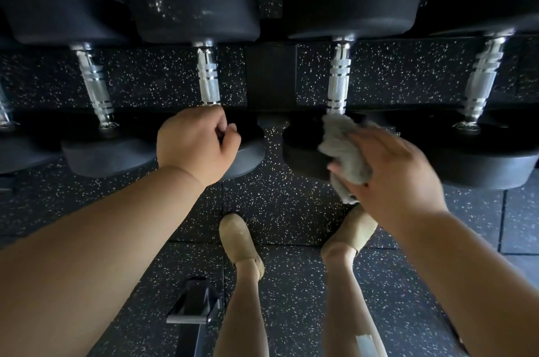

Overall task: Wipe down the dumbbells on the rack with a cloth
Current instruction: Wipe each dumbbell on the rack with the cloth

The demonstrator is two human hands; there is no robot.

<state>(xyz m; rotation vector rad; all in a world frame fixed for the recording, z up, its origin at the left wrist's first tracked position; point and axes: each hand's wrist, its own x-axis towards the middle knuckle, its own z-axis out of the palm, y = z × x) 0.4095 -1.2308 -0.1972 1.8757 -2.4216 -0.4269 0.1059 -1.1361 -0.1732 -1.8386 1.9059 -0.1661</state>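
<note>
Blurred right hand (390,178) grips grey cloth (341,149) between thumb and fingers. The cloth is bunched ahead of the fingertips and pressed on the near head of a dumbbell (303,152), just below its handle. The left hand (195,143) is curled in a fist, resting on the neighbouring dumbbell (208,79) at its near head.

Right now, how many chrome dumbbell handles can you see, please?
5 handles, left to right: one cropped at the edge, second, third by the left hand, fourth by the cloth, fifth. More may be offscreen.

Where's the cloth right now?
Head view, right of centre: the cloth is in the right hand, pressed on the near head of a dumbbell.
</note>
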